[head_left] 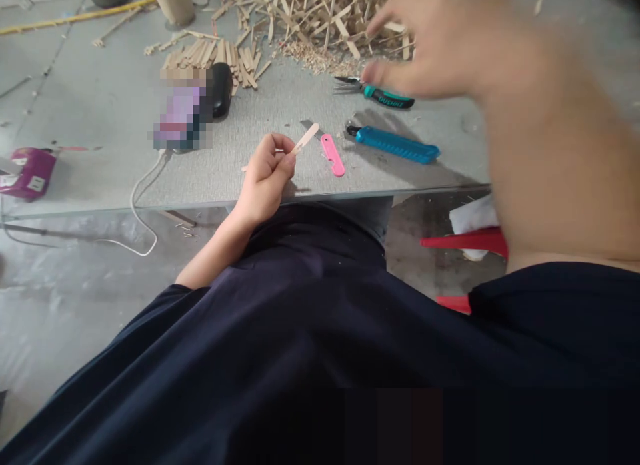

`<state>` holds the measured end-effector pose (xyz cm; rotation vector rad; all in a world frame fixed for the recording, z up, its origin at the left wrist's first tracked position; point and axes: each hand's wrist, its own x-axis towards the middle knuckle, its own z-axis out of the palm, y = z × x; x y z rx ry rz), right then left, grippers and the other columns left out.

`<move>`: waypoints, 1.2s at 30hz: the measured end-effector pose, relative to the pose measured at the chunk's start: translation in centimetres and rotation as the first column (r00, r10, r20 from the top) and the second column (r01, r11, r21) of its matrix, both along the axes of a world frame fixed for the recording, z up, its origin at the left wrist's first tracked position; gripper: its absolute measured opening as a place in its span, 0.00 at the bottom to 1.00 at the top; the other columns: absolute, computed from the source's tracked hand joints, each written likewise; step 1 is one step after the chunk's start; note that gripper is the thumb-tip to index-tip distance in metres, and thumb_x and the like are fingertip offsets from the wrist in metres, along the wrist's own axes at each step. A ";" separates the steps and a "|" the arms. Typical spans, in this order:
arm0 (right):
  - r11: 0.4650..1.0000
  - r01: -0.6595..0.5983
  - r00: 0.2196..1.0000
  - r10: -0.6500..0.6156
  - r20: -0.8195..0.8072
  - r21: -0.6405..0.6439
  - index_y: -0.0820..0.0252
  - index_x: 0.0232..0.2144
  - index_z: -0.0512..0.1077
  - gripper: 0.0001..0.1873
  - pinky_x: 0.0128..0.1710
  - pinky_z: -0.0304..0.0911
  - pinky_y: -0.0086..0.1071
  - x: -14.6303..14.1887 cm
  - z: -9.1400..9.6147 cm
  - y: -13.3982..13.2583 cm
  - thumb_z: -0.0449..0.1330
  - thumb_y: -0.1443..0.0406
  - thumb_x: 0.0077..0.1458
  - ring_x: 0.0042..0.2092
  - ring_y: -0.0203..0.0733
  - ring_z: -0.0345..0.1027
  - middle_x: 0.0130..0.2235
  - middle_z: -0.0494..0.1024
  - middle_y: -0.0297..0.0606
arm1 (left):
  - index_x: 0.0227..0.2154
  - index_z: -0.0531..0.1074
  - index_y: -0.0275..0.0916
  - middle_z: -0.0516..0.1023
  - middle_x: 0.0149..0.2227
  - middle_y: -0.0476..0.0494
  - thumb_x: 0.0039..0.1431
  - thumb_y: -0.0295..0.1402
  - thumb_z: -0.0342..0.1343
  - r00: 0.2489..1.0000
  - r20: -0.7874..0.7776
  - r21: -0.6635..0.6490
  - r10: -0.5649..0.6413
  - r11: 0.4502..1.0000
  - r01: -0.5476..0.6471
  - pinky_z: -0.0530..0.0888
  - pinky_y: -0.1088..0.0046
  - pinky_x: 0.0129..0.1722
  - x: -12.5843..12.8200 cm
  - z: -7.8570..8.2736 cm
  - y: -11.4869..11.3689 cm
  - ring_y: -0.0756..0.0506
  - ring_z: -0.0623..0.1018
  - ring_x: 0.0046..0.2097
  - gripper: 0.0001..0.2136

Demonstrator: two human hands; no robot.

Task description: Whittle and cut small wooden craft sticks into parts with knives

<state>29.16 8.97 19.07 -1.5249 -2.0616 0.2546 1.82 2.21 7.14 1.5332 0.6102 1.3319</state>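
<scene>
My left hand (pixel 270 175) is closed in a pinch on a wooden craft stick (pixel 307 138), near the table's front edge. A notch shows in the stick close to my fingers. Beside it lies a pink-handled knife (pixel 333 157), and a grey blade tip pokes out behind the stick. My right hand (pixel 425 45), smeared by motion, hovers with thumb and fingers apart and nothing visible between them. Below it are teal-and-black needle-nose pliers (pixel 387 97), partly covered by the thumb. A blue utility knife (pixel 397 145) rests nearer the edge.
A large heap of wooden sticks (pixel 320 15) and wood shavings (pixel 320 58) covers the back. Flatter sticks (pixel 200 53) lie left of it. A blurred-out phone (pixel 180 115) with a white cable (pixel 134 198), a black case (pixel 221 90) and a purple object (pixel 35 173) are at left.
</scene>
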 end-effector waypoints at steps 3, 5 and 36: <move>0.995 -0.050 0.889 0.084 0.449 -0.088 0.68 0.63 0.74 0.40 0.66 0.60 0.53 0.7 -2.5 1.4 0.74 0.52 0.54 0.68 0.57 0.67 0.66 0.75 0.49 | 0.36 0.67 0.44 0.63 0.20 0.59 0.66 0.42 0.62 0.999 -0.043 -0.027 0.029 0.999 -0.030 0.54 0.76 0.20 0.1 0.2 -0.2 0.55 0.58 0.20 0.11; 0.994 0.019 0.883 0.032 0.469 -0.105 0.67 0.61 0.76 0.38 0.62 0.62 0.50 1.1 -4.3 1.5 0.68 0.47 0.58 0.63 0.50 0.71 0.67 0.73 0.47 | 0.35 0.67 0.43 0.68 0.20 0.58 0.66 0.35 0.60 0.996 -0.074 -0.063 0.045 0.997 -0.050 0.58 0.78 0.20 0.2 0.5 -0.4 0.55 0.62 0.19 0.07; 0.991 0.131 0.878 -0.104 0.468 -0.025 0.76 0.65 0.67 0.29 0.61 0.58 0.55 2.6 -6.3 4.0 0.54 0.56 0.75 0.66 0.66 0.64 0.70 0.61 0.72 | 0.32 0.67 0.42 0.72 0.18 0.58 0.66 0.27 0.56 0.994 -0.091 -0.075 0.067 0.994 -0.074 0.61 0.81 0.19 0.3 1.3 -0.6 0.57 0.64 0.17 0.06</move>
